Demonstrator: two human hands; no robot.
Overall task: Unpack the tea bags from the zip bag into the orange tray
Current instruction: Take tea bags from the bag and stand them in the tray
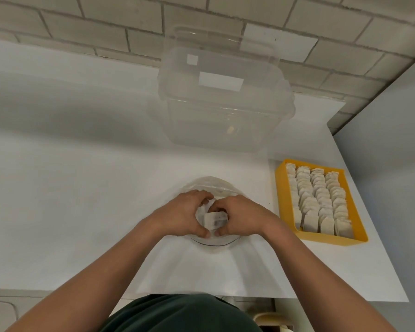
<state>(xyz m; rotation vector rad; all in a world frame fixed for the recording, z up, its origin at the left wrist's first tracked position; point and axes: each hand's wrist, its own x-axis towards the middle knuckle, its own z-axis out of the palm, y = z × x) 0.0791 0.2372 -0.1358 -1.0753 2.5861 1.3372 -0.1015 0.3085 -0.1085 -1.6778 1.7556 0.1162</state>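
Observation:
A clear zip bag (209, 185) stands open on the white table in front of me. My left hand (182, 214) and my right hand (240, 216) curl around its mouth from either side, thumbs nearly touching at the near rim. Between them a small stack of pale tea bags (215, 220) shows inside the opening; my right fingers seem to pinch it. The orange tray (279, 195) lies to the right, apart from the hands, holding several rows of upright tea bags (319, 200).
A large clear plastic box with a lid (225, 92) stands behind the zip bag near the tiled wall. The table's right edge runs just past the tray, its front edge close to my body.

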